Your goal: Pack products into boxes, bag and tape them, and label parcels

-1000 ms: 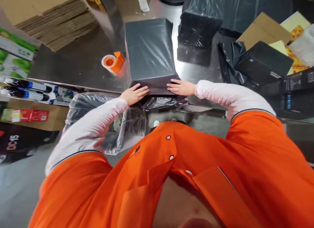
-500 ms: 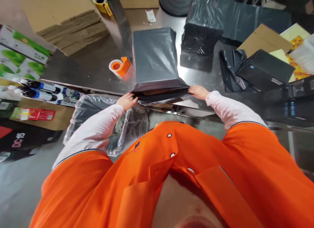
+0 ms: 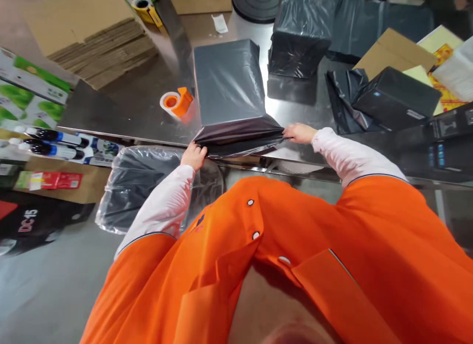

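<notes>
A dark grey plastic mailing bag (image 3: 229,83) lies on the metal table, filled out by something box-shaped inside it. Its mouth faces me and is stretched wide between my hands. My left hand (image 3: 194,155) pinches the left corner of the opening. At the right corner, my right hand (image 3: 298,133) grips the edge with fingers closed. The bag's lower lip hangs a little over the table's front edge. Left of the bag stands an orange tape dispenser (image 3: 177,102) with a roll of tape.
Wrapped dark parcels (image 3: 301,33) stand behind right, and a black box (image 3: 397,97) lies on another dark bag. Flattened cardboard (image 3: 99,53) is stacked at the left. Below the table edge sits a plastic-lined bin (image 3: 136,181); bottles (image 3: 55,135) lie further left.
The bag's mouth looks slightly wider and its lower lip hangs a bit further down. Both hands keep their hold on the corners; my left forearm has swung inward. The view has shifted slightly.
</notes>
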The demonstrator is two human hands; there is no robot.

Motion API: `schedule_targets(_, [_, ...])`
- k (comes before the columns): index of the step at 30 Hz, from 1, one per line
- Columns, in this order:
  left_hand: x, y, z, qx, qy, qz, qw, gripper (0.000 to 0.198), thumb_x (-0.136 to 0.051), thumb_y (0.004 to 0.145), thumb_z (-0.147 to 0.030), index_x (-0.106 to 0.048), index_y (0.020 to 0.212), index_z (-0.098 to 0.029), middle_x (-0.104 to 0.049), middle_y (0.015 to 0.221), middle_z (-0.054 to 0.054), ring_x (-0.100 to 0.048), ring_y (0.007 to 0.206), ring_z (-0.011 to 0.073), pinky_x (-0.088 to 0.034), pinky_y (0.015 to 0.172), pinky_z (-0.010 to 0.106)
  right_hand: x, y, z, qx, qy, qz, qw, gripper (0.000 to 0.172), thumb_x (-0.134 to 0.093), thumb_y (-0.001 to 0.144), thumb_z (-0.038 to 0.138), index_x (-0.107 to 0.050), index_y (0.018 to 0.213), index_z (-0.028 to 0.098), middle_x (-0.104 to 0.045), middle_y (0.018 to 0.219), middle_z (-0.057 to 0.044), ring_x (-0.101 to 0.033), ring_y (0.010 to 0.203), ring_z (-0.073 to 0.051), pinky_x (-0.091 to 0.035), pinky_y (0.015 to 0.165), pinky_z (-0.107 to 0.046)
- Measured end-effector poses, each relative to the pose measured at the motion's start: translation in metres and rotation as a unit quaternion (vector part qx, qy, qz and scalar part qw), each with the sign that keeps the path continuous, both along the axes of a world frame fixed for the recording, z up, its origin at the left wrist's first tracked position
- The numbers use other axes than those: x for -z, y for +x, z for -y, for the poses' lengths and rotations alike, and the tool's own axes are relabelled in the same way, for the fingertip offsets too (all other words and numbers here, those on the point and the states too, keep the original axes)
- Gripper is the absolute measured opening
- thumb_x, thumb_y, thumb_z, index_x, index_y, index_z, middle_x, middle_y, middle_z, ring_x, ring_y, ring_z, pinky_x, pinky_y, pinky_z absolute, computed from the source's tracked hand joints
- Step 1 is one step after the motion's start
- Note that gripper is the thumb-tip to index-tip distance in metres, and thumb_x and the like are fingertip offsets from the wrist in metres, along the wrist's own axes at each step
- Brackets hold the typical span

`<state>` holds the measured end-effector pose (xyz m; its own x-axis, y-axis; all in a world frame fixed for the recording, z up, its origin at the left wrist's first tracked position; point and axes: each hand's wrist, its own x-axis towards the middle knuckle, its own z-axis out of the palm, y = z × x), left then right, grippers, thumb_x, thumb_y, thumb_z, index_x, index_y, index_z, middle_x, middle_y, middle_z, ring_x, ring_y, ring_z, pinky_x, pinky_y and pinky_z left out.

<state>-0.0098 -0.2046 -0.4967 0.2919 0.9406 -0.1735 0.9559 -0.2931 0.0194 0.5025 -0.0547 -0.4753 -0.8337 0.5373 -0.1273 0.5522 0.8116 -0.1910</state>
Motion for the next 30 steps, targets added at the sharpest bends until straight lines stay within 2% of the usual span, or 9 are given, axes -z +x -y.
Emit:
schedule_targets(4, [-0.011,-0.032,0.011,0.006,-0.056,0.063,0.996,0.047,-0.058,0.083,-0.018,-0.079,0.125,-0.010,-0.075,0.140,0.026,-0.066,0.144,0.0359,-0.043,0.133,0.053,0.000,-0.004,0.002,0.044,-0.022,0.003,0.999,0.031,-0.076,0.098,0.034,-0.086,0.120,0.015,-0.083,0.121,-0.016,-0.075,0.109,-0.027,-0.054,0.095,-0.036])
schedule_targets(11, [-0.028,-0.039,-0.002,-0.155,-0.032,0.088,0.984,0.044,-0.046,0.098,-0.028,-0.081,0.118,-0.010,-0.082,0.121,0.021,-0.077,0.122,0.0330,-0.060,0.107,0.040,-0.004,-0.021,-0.010,0.190,-0.054,-0.084,0.977,0.026,-0.073,0.096,0.030,-0.087,0.112,0.015,-0.085,0.106,-0.011,-0.077,0.097,-0.025,-0.052,0.088,-0.031])
schedule_targets(14, [-0.051,-0.041,-0.013,-0.193,-0.055,0.112,0.973,0.045,-0.052,0.097,-0.034,-0.082,0.121,-0.011,-0.085,0.113,0.016,-0.081,0.108,0.0301,-0.063,0.095,0.035,-0.007,-0.020,-0.008,0.218,-0.066,-0.118,0.967,0.027,-0.074,0.094,0.029,-0.088,0.112,0.015,-0.086,0.104,-0.010,-0.077,0.095,-0.024,-0.051,0.085,-0.030])
schedule_targets(17, [-0.094,-0.031,-0.019,-0.187,-0.104,0.093,0.972,0.045,-0.072,0.084,-0.042,-0.085,0.119,-0.017,-0.086,0.107,0.010,-0.082,0.100,0.0319,-0.065,0.088,0.036,-0.009,-0.015,-0.004,0.220,-0.073,-0.139,0.963,0.029,-0.069,0.096,0.027,-0.088,0.114,0.016,-0.086,0.106,-0.009,-0.077,0.096,-0.023,-0.051,0.087,-0.030])
schedule_targets(20, [-0.139,0.020,-0.029,-0.133,-0.001,0.082,0.988,0.048,-0.069,0.088,-0.050,-0.087,0.123,-0.020,-0.086,0.113,0.008,-0.081,0.106,0.0347,-0.064,0.098,0.042,-0.012,-0.013,-0.003,0.181,-0.062,-0.152,0.970,0.029,-0.068,0.097,0.027,-0.088,0.115,0.016,-0.085,0.112,-0.012,-0.076,0.103,-0.024,-0.052,0.092,-0.031])
schedule_targets(23, [-0.158,0.114,-0.058,-0.016,0.070,0.204,0.976,0.050,-0.053,0.102,-0.044,-0.086,0.129,-0.019,-0.084,0.125,0.008,-0.079,0.115,0.0304,-0.060,0.109,0.041,-0.014,-0.012,-0.001,0.114,-0.049,-0.107,0.986,0.030,-0.066,0.100,0.027,-0.088,0.116,0.014,-0.083,0.115,-0.015,-0.074,0.105,-0.024,-0.052,0.093,-0.033])
schedule_targets(25, [-0.152,0.182,-0.088,0.073,0.031,0.253,0.964,0.047,-0.054,0.102,-0.036,-0.085,0.131,-0.018,-0.082,0.130,0.009,-0.078,0.120,0.0283,-0.059,0.113,0.039,-0.013,-0.013,0.002,0.069,-0.046,-0.060,0.995,0.028,-0.066,0.100,0.024,-0.089,0.114,0.016,-0.082,0.112,-0.014,-0.073,0.103,-0.025,-0.051,0.090,-0.035])
schedule_targets(27, [-0.136,0.239,-0.121,0.123,-0.004,0.259,0.958,0.045,-0.058,0.098,-0.027,-0.084,0.133,-0.015,-0.082,0.132,0.011,-0.077,0.122,0.0280,-0.057,0.115,0.040,-0.010,-0.013,0.007,0.037,-0.043,-0.043,0.997,0.025,-0.067,0.098,0.022,-0.089,0.111,0.020,-0.082,0.109,-0.012,-0.072,0.103,-0.025,-0.051,0.089,-0.035])
schedule_targets(30, [-0.108,0.291,-0.156,0.165,-0.072,0.212,0.960,0.049,-0.069,0.088,-0.019,-0.082,0.135,-0.012,-0.080,0.137,0.013,-0.073,0.132,0.0302,-0.052,0.123,0.040,-0.001,-0.011,0.014,0.041,-0.045,-0.105,0.993,0.023,-0.068,0.097,0.020,-0.086,0.110,0.021,-0.080,0.115,-0.011,-0.070,0.109,-0.025,-0.054,0.096,-0.037])
